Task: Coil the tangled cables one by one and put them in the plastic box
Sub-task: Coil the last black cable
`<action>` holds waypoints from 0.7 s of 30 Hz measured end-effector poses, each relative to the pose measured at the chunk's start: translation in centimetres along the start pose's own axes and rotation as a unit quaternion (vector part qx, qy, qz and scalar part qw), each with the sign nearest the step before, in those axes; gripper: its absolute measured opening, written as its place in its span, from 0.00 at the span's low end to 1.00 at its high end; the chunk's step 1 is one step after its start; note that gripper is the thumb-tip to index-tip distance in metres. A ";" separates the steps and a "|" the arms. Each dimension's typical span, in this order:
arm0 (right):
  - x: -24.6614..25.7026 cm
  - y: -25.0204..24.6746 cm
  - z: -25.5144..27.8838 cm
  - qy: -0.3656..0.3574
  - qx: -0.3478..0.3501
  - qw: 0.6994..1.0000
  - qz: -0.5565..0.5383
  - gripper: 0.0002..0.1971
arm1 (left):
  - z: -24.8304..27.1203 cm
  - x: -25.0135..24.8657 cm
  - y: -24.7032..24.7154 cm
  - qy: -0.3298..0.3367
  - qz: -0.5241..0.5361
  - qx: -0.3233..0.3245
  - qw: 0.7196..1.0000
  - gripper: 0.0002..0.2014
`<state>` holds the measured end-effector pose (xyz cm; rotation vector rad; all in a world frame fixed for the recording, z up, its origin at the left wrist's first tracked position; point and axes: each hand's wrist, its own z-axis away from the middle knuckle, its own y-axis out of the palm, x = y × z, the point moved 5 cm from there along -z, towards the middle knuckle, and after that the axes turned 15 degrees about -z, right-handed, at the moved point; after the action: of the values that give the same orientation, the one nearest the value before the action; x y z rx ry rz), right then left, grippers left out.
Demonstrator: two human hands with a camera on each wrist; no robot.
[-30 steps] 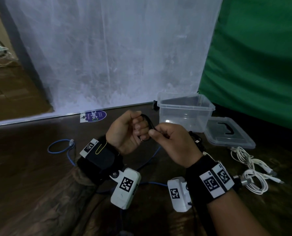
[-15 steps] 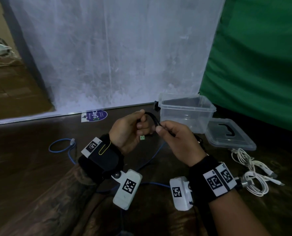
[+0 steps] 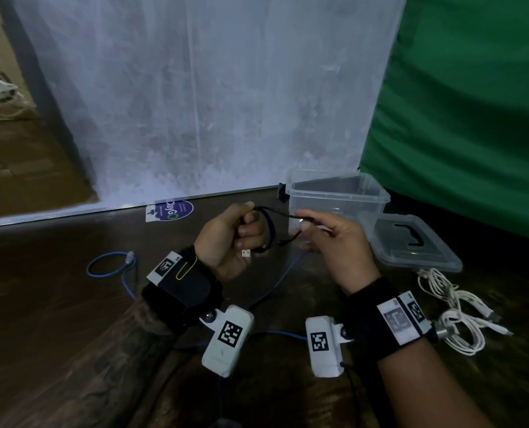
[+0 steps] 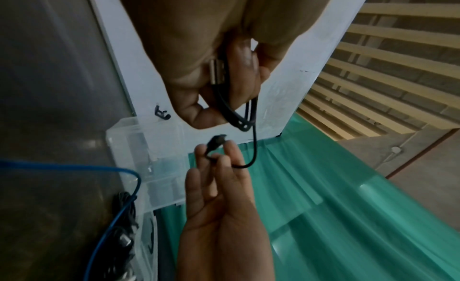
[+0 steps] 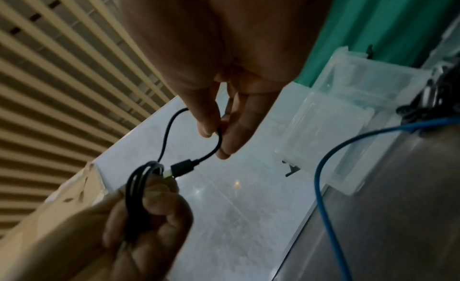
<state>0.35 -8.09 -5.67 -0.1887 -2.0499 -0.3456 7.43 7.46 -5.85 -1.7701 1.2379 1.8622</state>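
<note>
One black cable (image 3: 268, 230): coils gripped in left hand (image 3: 229, 239), free end pinched by right hand (image 3: 334, 239) fingers (image 5: 206, 116), held above worktop (image 3: 56, 304) before box (image 3: 337, 202). Sticker (image 3: 172, 210) at far edge reads "PlayGo", partly blurred.

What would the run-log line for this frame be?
step: coiling black USB cable | left hand: grips coil | right hand: pinches free end | plastic box: open, no cable visible inside | blue cable, white cables: on table
</note>
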 end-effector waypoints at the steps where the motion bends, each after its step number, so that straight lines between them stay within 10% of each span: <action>1: 0.1 0.0 0.0 -0.001 -0.012 1.000 -0.009 0.15 | 0.1 0.4 0.3 -0.010 0.010 0.008 1.000 0.15; 10: 0.4 0.0 0.3 -0.043 -0.087 0.995 -0.018 0.16 | 0.4 2.2 2.1 -0.045 0.081 0.079 0.993 0.15; 21: -0.1 3.1 1.0 0.065 0.042 0.996 -0.045 0.22 | 0.2 1.0 0.9 0.049 0.061 -0.094 0.992 0.16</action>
<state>0.39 -4.80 -5.69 -0.0228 -1.9445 -0.3188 6.49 6.74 -6.47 -1.9449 1.2681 2.0411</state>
